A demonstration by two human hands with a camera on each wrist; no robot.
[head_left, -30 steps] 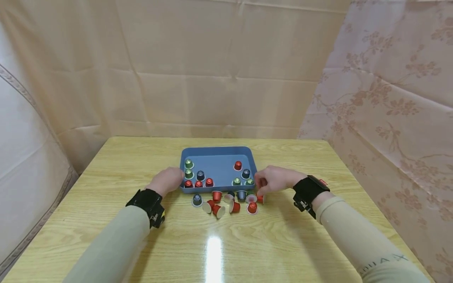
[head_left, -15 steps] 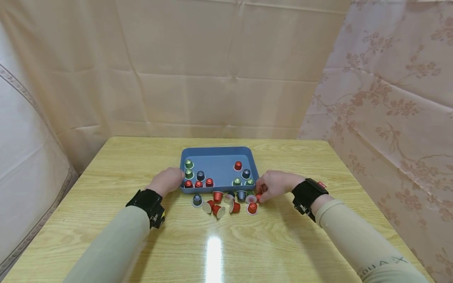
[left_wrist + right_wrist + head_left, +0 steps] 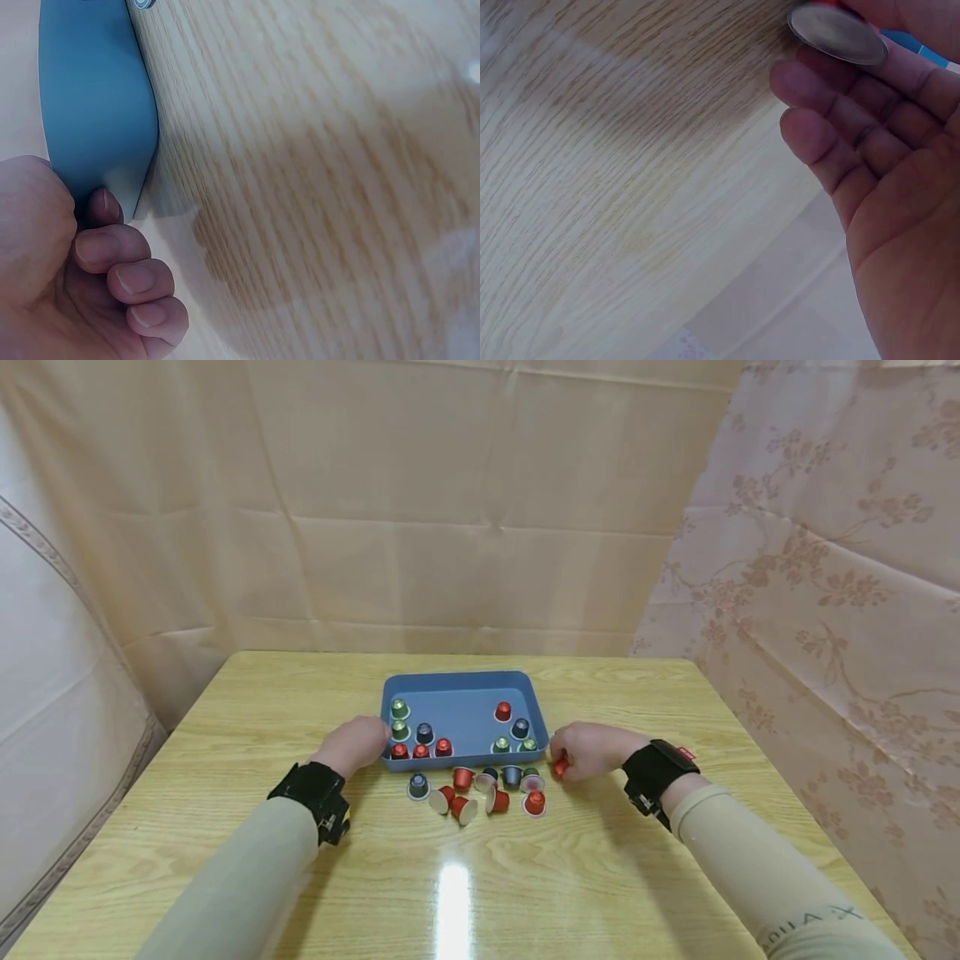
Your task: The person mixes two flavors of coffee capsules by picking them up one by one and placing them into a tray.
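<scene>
At the left end of the blue tray (image 3: 450,762), my left hand (image 3: 356,745) grips the rim; the left wrist view shows curled fingers (image 3: 135,279) at the tray's corner. My right hand (image 3: 592,750) pinches a red coffee capsule (image 3: 560,767) just off the tray's right front corner. In the right wrist view the capsule's flat silvery lid (image 3: 837,34) faces the camera, while its body is mostly hidden by the hand. Inside the tray, upright capsules stand at both sides: green capsules (image 3: 400,729), a dark blue capsule (image 3: 424,732) and red capsules (image 3: 443,747) among them.
Along the tray's front side several loose capsules lie on the wooden table (image 3: 360,885), some tipped over, such as a red capsule (image 3: 497,801). An upright dark capsule (image 3: 418,787) and an upright red capsule (image 3: 534,802) stand there too. A beige curtain (image 3: 450,527) hangs behind the table.
My right hand has drawn the red capsule a little to the right, away from the loose group. The left hand keeps its grip on the tray.
</scene>
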